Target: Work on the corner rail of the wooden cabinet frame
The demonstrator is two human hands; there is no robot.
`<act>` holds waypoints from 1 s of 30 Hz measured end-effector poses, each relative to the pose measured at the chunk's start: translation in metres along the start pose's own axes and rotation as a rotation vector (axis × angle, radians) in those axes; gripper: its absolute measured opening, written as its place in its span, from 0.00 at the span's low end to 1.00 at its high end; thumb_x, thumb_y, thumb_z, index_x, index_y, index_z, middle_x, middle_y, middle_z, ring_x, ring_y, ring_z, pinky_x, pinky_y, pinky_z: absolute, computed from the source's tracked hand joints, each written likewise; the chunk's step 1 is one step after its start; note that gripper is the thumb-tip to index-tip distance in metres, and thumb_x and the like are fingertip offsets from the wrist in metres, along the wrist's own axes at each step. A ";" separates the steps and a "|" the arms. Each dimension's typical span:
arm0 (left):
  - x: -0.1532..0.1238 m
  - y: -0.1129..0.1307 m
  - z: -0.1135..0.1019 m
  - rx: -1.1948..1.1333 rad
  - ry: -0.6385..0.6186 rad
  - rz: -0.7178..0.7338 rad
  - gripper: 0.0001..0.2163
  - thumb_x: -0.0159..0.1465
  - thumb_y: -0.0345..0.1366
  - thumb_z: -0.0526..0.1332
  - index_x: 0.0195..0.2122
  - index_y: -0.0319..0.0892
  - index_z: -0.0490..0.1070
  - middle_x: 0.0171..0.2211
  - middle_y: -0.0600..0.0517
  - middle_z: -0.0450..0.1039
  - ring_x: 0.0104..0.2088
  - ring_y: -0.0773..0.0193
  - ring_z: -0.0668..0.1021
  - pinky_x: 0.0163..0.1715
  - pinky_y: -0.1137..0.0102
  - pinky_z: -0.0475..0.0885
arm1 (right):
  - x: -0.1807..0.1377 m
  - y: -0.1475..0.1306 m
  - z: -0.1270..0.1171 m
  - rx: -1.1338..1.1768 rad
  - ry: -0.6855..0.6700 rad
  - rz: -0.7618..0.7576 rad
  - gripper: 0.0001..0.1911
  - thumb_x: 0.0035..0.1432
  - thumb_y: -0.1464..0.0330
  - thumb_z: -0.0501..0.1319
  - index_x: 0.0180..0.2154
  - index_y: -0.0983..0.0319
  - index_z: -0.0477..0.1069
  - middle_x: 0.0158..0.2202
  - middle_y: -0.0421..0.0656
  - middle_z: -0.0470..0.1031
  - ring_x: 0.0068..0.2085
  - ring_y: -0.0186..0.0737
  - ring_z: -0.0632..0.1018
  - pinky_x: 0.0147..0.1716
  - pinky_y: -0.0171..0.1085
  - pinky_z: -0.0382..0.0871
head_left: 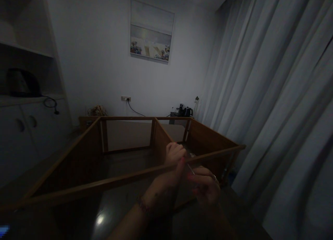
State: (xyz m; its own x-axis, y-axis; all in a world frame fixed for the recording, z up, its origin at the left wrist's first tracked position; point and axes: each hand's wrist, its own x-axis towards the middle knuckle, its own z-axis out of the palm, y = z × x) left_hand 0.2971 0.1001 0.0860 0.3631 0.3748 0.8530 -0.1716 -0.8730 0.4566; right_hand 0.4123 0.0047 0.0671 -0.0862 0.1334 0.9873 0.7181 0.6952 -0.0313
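Note:
A brown wooden furniture frame lies open on the dark floor, split by a middle divider. My left hand is curled over the near rail of the frame, where the divider meets it. My right hand sits just right of it, below the rail, fingers pinched on a thin metal tool that points up toward the rail. A ring shows on the right hand and a bracelet on the left wrist. The room is dim, so the tool's tip is hard to make out.
White cabinets with a dark kettle stand at the left. A framed picture hangs on the far wall, above a socket. Grey curtains fill the right side. A small coffee maker sits behind the frame.

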 end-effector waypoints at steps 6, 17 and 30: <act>-0.005 0.003 -0.003 0.024 -0.032 -0.006 0.25 0.78 0.53 0.34 0.34 0.47 0.61 0.34 0.50 0.67 0.38 0.54 0.71 0.53 0.54 0.69 | 0.000 -0.009 0.003 0.005 0.065 0.085 0.12 0.72 0.57 0.64 0.40 0.57 0.79 0.27 0.38 0.79 0.24 0.36 0.79 0.21 0.34 0.73; -0.005 0.004 0.000 0.020 0.013 -0.027 0.28 0.77 0.57 0.31 0.32 0.47 0.60 0.34 0.50 0.67 0.39 0.54 0.70 0.53 0.54 0.69 | -0.002 -0.018 0.008 -0.057 0.115 0.166 0.13 0.74 0.59 0.62 0.37 0.57 0.77 0.26 0.38 0.80 0.25 0.36 0.80 0.23 0.33 0.74; -0.007 0.005 -0.002 0.100 0.014 0.001 0.30 0.77 0.55 0.28 0.33 0.47 0.63 0.34 0.49 0.68 0.39 0.54 0.71 0.54 0.53 0.69 | 0.002 -0.009 -0.004 -0.253 -0.018 -0.070 0.13 0.78 0.63 0.55 0.45 0.58 0.76 0.30 0.40 0.81 0.27 0.35 0.81 0.25 0.34 0.76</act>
State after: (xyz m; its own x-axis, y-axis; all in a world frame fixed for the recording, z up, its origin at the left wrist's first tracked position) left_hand 0.2922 0.0932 0.0828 0.3505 0.3776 0.8571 -0.0790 -0.9000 0.4288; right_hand 0.4080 -0.0042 0.0702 -0.1522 0.1058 0.9827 0.8594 0.5052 0.0787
